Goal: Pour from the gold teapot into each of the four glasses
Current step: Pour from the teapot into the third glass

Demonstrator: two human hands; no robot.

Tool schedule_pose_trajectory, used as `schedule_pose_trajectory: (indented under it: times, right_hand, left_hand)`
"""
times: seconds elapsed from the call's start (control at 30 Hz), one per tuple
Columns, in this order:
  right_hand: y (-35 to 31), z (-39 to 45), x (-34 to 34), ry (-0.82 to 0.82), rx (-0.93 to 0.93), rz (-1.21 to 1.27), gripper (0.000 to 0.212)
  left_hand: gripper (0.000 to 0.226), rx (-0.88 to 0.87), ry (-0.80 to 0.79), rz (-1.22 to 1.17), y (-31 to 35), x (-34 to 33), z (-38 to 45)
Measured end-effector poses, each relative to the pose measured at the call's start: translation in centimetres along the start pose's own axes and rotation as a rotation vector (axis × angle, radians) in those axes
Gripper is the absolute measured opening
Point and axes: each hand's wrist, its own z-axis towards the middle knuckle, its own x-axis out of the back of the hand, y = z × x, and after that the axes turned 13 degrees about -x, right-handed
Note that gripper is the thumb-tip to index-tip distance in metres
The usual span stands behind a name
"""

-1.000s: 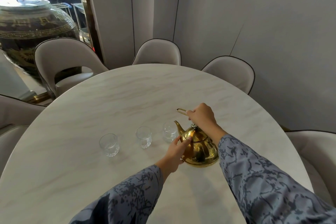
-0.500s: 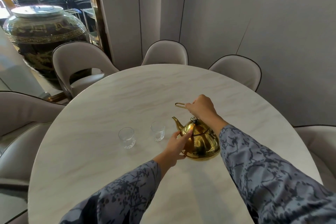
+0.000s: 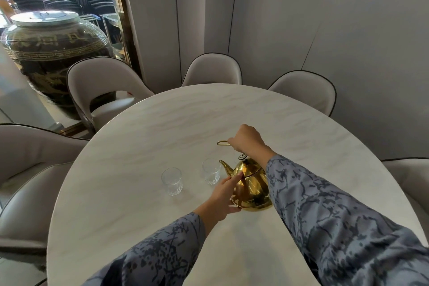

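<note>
Gold teapot point(image 3: 251, 184) sits upright on a pale marble desk point(image 3: 162, 127), its spout pointing left toward two clear glasses. The right hand point(image 3: 247, 140) is closed in a fist around the pot's thin wire handle point(image 3: 222, 143), which stands above the lid; the loop end of the handle pokes out left of that grip. Just below the fist, the lid's small knob point(image 3: 242, 157) is visible. The left hand point(image 3: 224, 195) lies open against the near-left side of the pot's body, fingers point(image 3: 235, 177) flat on the metal and reaching up toward the base of the spout, grasping nothing. The nearer glass point(image 3: 211, 171) stands just left of the spout tip, close to the left fingertips; the second glass point(image 3: 172, 181) stands farther left, apart from both hands. Whether either holds liquid cannot be told. Only two glasses show. Both arms wear blue-grey patterned sleeves point(image 3: 336, 223). Beige chairs point(image 3: 212, 69) ring the far edge of the desk, and a large dark jar point(image 3: 55, 53) stands behind them, well left of the hands.
</note>
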Motion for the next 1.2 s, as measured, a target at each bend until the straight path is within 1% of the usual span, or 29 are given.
schedule_pose_trajectory:
  times: [0.13, 0.63, 0.8, 0.97, 1.07, 1.2]
  right_hand:
    - [-1.2, 0.5, -0.3, 0.002, -0.005, -0.044, 0.036]
    - [-4.0, 1.4, -0.5, -0.018, -0.019, -0.124, 0.026]
    - [-4.4, 1.1, -0.6, -0.032, -0.004, -0.140, 0.025]
    - [-4.6, 0.9, -0.5, -0.033, 0.002, -0.153, 0.026]
    - [-4.8, 0.6, -0.4, -0.029, -0.002, -0.155, 0.026]
    - [-5.0, 0.4, -0.2, -0.026, -0.004, -0.169, 0.028]
  left_hand:
    - [0.055, 0.016, -0.006, -0.047, 0.5, 0.4, 0.5]
    - [0.053, 0.042, -0.013, -0.173, 2.0, 0.7, 0.3]
    - [0.054, 0.044, -0.006, -0.195, 2.0, 0.8, 0.0]
    - [0.066, 0.049, 0.005, -0.196, 2.1, 1.0, -0.2]
    - [0.058, 0.051, 0.003, -0.201, 2.3, 1.0, -0.3]
    - [0.055, 0.057, 0.013, -0.208, 2.5, 0.7, -0.6]
